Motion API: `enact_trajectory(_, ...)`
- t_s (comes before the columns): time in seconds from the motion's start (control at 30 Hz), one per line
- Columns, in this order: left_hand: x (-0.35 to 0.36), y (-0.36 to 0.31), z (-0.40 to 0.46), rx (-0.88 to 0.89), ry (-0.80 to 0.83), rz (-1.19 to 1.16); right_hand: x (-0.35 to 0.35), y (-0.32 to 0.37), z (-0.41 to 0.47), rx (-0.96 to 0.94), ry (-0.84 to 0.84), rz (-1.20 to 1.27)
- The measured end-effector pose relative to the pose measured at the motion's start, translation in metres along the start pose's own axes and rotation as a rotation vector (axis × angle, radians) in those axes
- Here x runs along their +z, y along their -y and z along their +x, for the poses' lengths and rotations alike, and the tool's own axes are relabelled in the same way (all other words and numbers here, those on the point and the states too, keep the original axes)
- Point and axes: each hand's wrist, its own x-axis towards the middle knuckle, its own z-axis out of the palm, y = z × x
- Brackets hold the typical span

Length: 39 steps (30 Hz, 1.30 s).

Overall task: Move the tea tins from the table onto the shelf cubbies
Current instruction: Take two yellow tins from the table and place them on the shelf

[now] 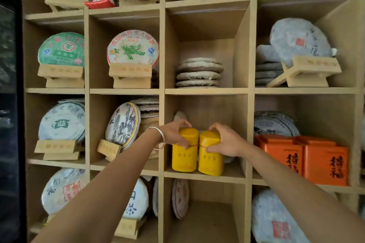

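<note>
both hands are reaching into one cubby of the wooden shelf point(205, 176) in the head view. left hand point(173, 134), with a silver bangle point(158, 137) on its wrist, is closing around the lid end of the left yellow tin point(184, 153), fingers curling over the top and thumb pressing the front. right hand point(225, 140) is gripping the right yellow tin point(210, 157) the same way. the two tins are standing upright, touching side by side, near the front edge of the cubby floor; they seem to be resting on it, though the bases are slightly blurred. orange tins point(324, 161) are sitting in the cubby to the right. the placing step looks nearly finished: next the hands should be easing their hold, checking that neither tin is tipping, perhaps nudging both deeper, then going for any tins left on the table, which is out of view.
</note>
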Motion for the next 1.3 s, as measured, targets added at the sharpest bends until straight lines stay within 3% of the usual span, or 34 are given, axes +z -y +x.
enact_trajectory(0.3, 0.003, 0.004, 0.029, -0.038, 0.117, 0.192, 0.011, -0.007, 0.012, 0.013, 0.048, 0.078)
enact_trajectory(0.53, 0.01, 0.002, 0.031, 0.051, 0.008, 0.498, 0.016, -0.01, 0.011, -0.052, -0.043, -0.137)
enact_trajectory(0.67, 0.021, 0.009, 0.027, 0.092, -0.052, 0.575, 0.016, -0.012, 0.009, -0.026, -0.012, -0.066)
enact_trajectory(0.93, 0.026, 0.014, 0.011, 0.152, -0.164, 0.552, 0.024, -0.009, -0.01, 0.097, -0.05, 0.158)
enact_trajectory(1.1, 0.018, 0.012, 0.002, 0.26, -0.203, 0.512, 0.028, -0.011, -0.033, 0.12, -0.27, 0.206)
enact_trajectory(1.3, 0.017, 0.013, -0.005, 0.299, -0.181, 0.593, 0.045, -0.013, -0.046, 0.167, -0.122, 0.292)
